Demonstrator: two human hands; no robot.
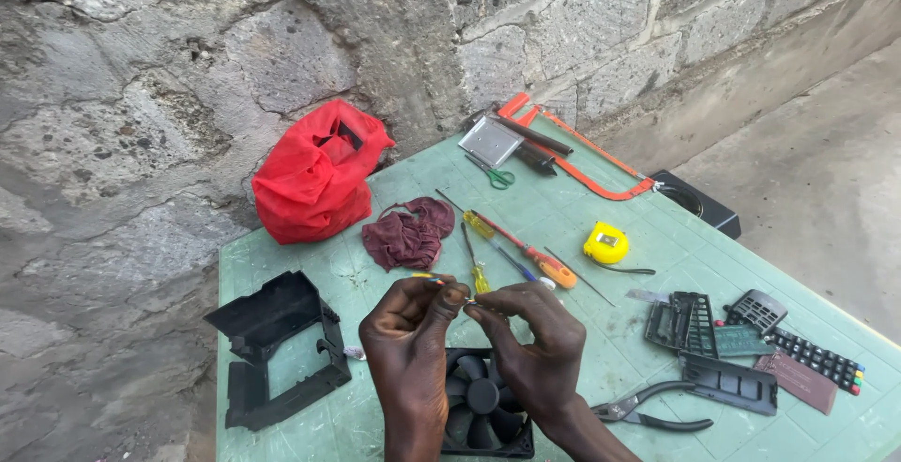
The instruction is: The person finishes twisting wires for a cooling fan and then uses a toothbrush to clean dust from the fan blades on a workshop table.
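Both my hands meet above a black cooling fan [479, 406] lying on the green plastic table [648, 237]. My left hand [408, 345] pinches thin coloured wires [427, 279] between thumb and fingers. Facing it, my right hand [535, 340] grips the other ends of those wires at the fingertips, touching the left thumb. The fan's lower part is hidden by my wrists.
Black plastic housing [277, 349] at left. Red bag [314, 176] and maroon rag [410, 232] behind. Screwdrivers [526, 251], yellow tape measure [606, 242], scissors [495, 176], orange hacksaw [587, 157], pliers [648, 410], remote-control parts [751, 345] at right. Stone wall [235, 49] behind.
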